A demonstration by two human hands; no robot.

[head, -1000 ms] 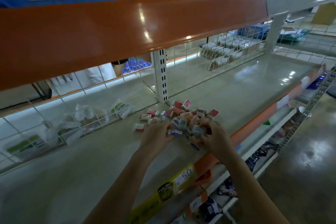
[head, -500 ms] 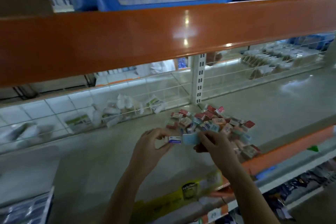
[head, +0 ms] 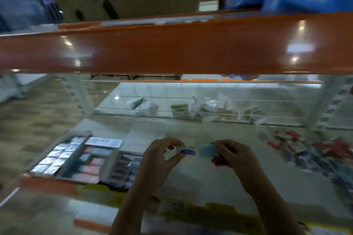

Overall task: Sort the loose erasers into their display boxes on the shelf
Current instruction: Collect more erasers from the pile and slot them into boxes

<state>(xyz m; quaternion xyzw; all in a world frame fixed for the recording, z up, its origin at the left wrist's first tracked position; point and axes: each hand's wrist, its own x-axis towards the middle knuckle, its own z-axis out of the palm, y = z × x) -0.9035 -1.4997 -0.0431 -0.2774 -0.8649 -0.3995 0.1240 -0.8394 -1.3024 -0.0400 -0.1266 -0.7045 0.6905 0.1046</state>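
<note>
The left hand [head: 162, 155] pinches a blue-and-white eraser [head: 186, 149], the right hand [head: 232, 155] a pale-blue eraser [head: 207, 150]; the display boxes [head: 122, 168] lie at nine o'clock, nearer the left.

- Two bare arms reach up from the bottom of the view, side by side.
- The left hand [head: 159, 155] is on the left. Its fingers curl over the top, and its thumb comes up from below.
- The left hand pinches a small white and blue eraser [head: 186, 149] at its fingertips.
- The right hand [head: 232, 155] is on the right. Its fingers are bent too.
- The right hand pinches a small light blue eraser [head: 207, 150] between its thumb and fingers.
- Both hands are at the same height, near each other but not touching.
- The two fingertips point in toward each other.
- Both wrists are bent a little.
</note>
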